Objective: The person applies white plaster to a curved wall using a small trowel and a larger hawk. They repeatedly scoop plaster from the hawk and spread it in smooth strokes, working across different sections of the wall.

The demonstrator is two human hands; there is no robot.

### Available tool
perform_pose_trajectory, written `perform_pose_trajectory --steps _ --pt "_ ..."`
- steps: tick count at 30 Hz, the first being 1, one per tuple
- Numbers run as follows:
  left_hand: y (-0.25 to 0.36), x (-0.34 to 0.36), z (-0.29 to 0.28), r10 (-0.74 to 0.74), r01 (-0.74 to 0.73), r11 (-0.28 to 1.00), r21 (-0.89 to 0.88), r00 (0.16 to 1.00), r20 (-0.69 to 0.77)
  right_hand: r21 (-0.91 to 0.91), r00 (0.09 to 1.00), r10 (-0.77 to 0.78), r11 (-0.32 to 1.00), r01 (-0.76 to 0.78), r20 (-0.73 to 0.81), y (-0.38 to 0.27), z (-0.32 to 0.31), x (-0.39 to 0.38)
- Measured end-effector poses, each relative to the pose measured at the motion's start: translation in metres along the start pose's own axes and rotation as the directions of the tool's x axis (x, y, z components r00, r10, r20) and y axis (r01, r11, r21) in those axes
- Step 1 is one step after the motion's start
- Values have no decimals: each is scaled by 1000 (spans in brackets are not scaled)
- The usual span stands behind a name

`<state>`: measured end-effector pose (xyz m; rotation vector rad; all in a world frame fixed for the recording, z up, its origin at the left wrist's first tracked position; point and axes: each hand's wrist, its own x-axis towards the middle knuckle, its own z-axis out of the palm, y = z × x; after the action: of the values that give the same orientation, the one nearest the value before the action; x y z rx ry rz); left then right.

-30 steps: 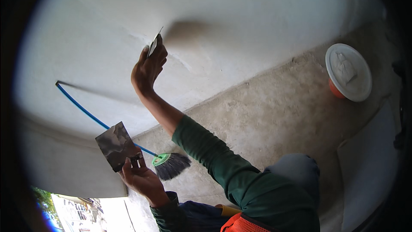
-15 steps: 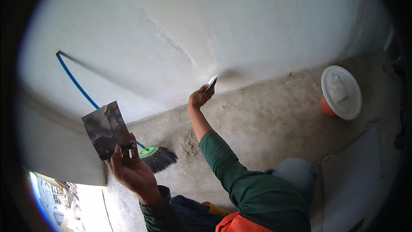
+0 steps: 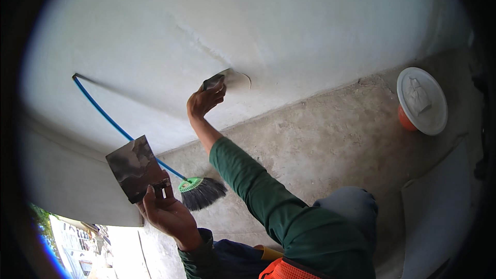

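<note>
My left hand (image 3: 169, 219) grips a dark, flat, square metal plate (image 3: 132, 170) by the short handle at its lower edge. Smears of putty lie across the plate's face, which is tilted toward me. My right arm reaches out to the pale wall (image 3: 310, 26). In my right hand (image 3: 204, 102) is a putty knife (image 3: 214, 81), its blade low against the wall. Just right of the blade, a thin curved patch of putty (image 3: 241, 79) shows on the wall. The fingers partly hide the knife.
A blue-handled broom (image 3: 106, 116) with black bristles leans on the wall behind the plate. To the right, an orange bucket (image 3: 406, 120) carries a white lid (image 3: 436, 106) with a crumpled white bag on it. A pale board (image 3: 439, 201) lies on the rough concrete floor (image 3: 320, 144).
My right hand has moved left and up along the wall with the putty knife, and a curved putty edge now shows there. The left hand still holds the plate; the view has shifted slightly.
</note>
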<state>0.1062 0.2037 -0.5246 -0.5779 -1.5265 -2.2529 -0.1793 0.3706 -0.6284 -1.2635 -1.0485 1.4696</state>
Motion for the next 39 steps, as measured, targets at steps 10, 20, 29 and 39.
perform_pose_trajectory --steps 10,20,29,39 --pt "-4 3 2 56 -52 998 44 995 -78 654 813 546 542 -528 204 78 -64 88" --pt "-4 3 1 58 -52 997 65 994 -89 637 867 369 590 -496 334 -72 -64 50" --pt "-4 3 -3 48 -46 998 48 998 -51 432 899 330 793 -429 287 -195 -17 22" --pt "-4 0 9 65 -64 998 14 996 -68 776 951 -172 623 -98 258 -108 -68 -24"
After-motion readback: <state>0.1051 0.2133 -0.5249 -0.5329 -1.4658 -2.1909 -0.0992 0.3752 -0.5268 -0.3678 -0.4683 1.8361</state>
